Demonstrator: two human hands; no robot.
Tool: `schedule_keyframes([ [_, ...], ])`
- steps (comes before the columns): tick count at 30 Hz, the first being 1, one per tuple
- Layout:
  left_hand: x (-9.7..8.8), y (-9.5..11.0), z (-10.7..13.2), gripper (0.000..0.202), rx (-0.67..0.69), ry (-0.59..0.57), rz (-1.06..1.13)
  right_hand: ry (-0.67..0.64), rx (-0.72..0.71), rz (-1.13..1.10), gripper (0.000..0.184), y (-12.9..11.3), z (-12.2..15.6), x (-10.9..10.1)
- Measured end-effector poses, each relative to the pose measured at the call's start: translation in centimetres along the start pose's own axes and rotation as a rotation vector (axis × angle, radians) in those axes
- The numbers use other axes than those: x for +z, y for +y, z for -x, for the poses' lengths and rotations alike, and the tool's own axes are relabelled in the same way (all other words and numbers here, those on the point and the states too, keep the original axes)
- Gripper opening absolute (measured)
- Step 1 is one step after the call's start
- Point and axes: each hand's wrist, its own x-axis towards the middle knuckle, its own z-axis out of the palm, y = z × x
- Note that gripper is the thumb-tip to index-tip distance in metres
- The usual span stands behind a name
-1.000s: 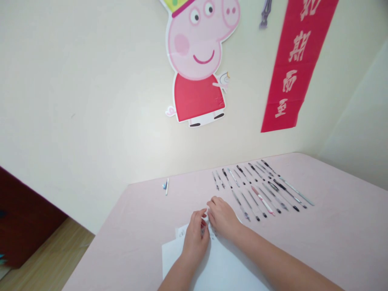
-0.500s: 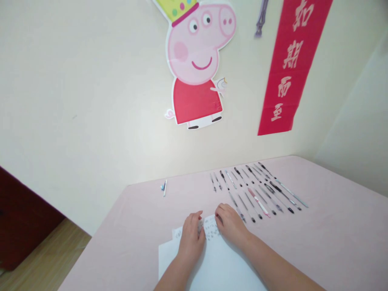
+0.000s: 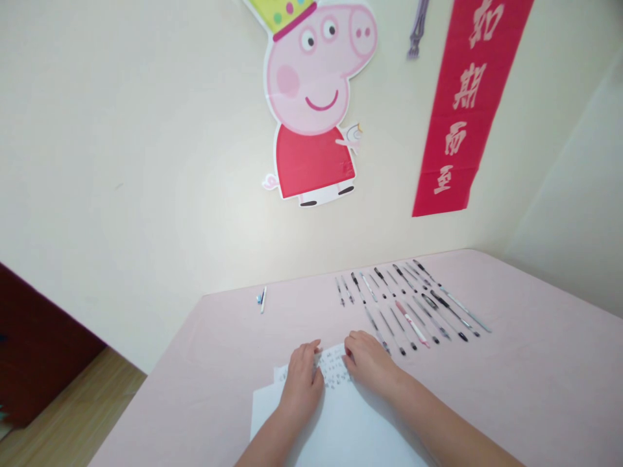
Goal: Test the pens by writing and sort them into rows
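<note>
A sheet of paper with dark handwriting (image 3: pixel 333 368) lies at the table's near side. Over its lower part is a blank white sheet (image 3: pixel 350 431), covering the rest of the writing. My left hand (image 3: pixel 302 375) rests on the written sheet's left part, its thumb spread away from the extended fingers. At the upper right edge of that sheet, my right hand (image 3: pixel 368 358) has its fingers curled in and closed on the paper; the fingertips are partly hidden. Beyond my right hand, several pens and refills (image 3: pixel 407 324) lie in two slanted rows, a pink pen (image 3: pixel 411 323) among them.
A white pen (image 3: pixel 263 300) and a small blue item (image 3: pixel 258 299) lie at the table's far left. The pink tabletop (image 3: pixel 214 363) meets a wall bearing a cartoon pig cutout (image 3: pixel 316 162) and a red banner (image 3: pixel 467 110). Wooden floor (image 3: pixel 82 402) shows at lower left.
My right hand has come slightly nearer, and a little more of the handwriting shows between the hands. The whole view has shifted slightly; the pens lie as before.
</note>
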Motion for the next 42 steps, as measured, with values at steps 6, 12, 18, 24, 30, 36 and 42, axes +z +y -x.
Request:
schedule_keyframes([
  [6,-0.6,-0.8,0.1,0.055,0.055,-0.052,0.009,-0.006,-0.020,0.001,0.011,-0.2,0.0,-0.2],
  [12,-4.6,-5.5,-6.2,0.037,-0.080,0.104,-0.344,0.126,-0.020,-0.097,0.015,-0.3,-0.2,0.6],
  [18,-7.7,-10.8,-12.3,0.049,-0.500,0.072,-0.609,0.224,-0.022,-0.160,0.015,0.3,-0.4,1.3],
  [24,-7.2,-13.0,-14.3,0.047,-0.475,0.042,-0.601,0.246,-0.030,-0.206,0.015,0.8,-0.7,1.6],
  [30,-6.6,-12.7,-14.5,0.041,-0.288,0.006,-0.490,0.227,-0.068,-0.249,0.015,0.7,-0.7,1.7],
  [36,-5.6,-10.5,-12.1,0.040,-0.149,-0.009,-0.358,0.240,-0.084,-0.290,0.017,0.9,-0.7,2.0],
  [42,-4.4,-7.9,-8.7,0.038,-0.111,-0.020,-0.237,0.234,-0.086,-0.305,0.016,0.9,-0.7,1.9],
])
